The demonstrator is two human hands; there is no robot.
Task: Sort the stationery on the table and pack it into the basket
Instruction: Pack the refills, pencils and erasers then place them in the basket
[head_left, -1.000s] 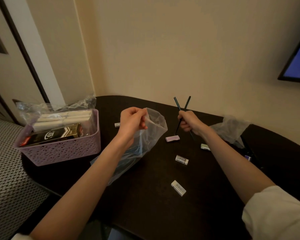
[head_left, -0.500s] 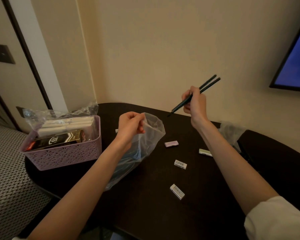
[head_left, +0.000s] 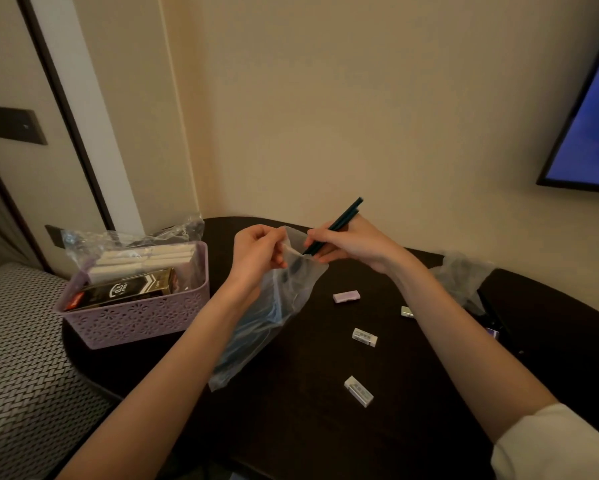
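Left hand [head_left: 256, 251] pinching the mouth of a clear plastic bag [head_left: 274, 306] at frame centre, right hand [head_left: 353, 245] gripping two dark pencils [head_left: 336, 225] with tips at the bag opening, purple basket [head_left: 135, 317] at left on the dark table [head_left: 308, 427], erasers [head_left: 364, 337] at right

Two pencils [head_left: 339, 221], four erasers [head_left: 346, 296], two bags [head_left: 277, 306], one basket [head_left: 135, 320].

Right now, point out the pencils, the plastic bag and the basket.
pencils [head_left: 343, 216], head view, on the dark shafts above the right hand
plastic bag [head_left: 284, 299], head view, on its clear side wall
basket [head_left: 135, 320], head view, on its lilac front wall
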